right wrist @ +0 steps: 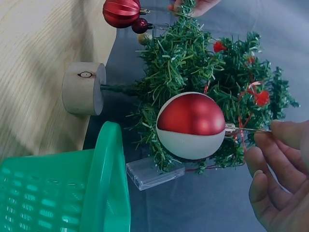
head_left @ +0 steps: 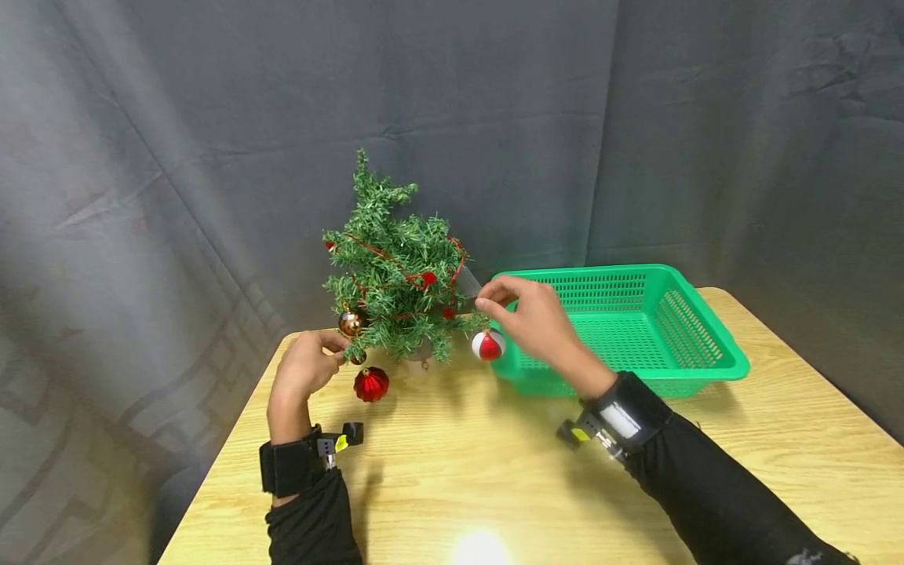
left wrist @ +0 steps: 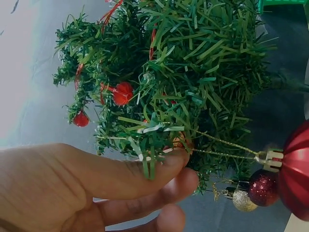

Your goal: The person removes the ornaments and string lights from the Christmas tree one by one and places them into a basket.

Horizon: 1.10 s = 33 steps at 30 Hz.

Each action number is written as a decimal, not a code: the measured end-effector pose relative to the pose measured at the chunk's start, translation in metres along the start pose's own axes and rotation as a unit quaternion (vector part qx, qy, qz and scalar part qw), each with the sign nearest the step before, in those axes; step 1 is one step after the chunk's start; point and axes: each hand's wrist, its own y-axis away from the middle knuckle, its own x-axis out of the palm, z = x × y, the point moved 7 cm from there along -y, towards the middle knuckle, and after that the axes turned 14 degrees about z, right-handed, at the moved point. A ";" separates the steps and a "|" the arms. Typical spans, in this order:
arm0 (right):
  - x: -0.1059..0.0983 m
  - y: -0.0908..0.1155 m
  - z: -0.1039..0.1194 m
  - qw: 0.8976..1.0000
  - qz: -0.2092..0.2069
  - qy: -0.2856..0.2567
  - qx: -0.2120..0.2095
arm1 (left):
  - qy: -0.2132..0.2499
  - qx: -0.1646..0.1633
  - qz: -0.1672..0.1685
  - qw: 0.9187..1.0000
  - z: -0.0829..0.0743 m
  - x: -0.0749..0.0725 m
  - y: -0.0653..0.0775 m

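A small artificial Christmas tree (head_left: 402,275) stands on the table, wound with red cord. My left hand (head_left: 305,365) pinches a branch tip low on its left side, where the gold string (left wrist: 222,140) of a ribbed red bauble (head_left: 371,384) meets the fingertips. Thumb and forefinger of my right hand (head_left: 533,318) pinch the string of a red-and-white bauble (right wrist: 190,126), which hangs beside the tree's right side. A shiny gold bauble (head_left: 351,322) hangs above my left fingertips. Small dark red (left wrist: 263,187) and glittery gold (left wrist: 244,198) balls hang near the ribbed one.
A green plastic basket (head_left: 713,337) sits right of the tree, close behind my right hand. The tree has a round wooden base (right wrist: 79,88). A clear plastic box (right wrist: 154,173) hangs at its side. Grey cloth (head_left: 494,141) hangs behind the wooden table (head_left: 452,463).
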 end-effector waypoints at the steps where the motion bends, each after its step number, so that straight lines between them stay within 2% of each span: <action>1: 0.000 0.000 -0.001 1.000 0.000 0.001 0.001 | -0.001 -0.004 -0.001 1.000 0.000 0.000 0.001; 7: -0.001 -0.004 -0.008 1.000 0.007 0.004 0.011 | -0.006 -0.018 -0.015 1.000 0.001 -0.004 0.003; 16: -0.003 -0.007 -0.024 0.999 0.007 0.009 0.031 | -0.015 -0.006 -0.045 0.999 -0.003 -0.008 0.005; 33: -0.005 -0.012 -0.051 0.997 0.018 0.002 0.069 | -0.017 -0.005 -0.054 0.998 -0.008 -0.012 0.012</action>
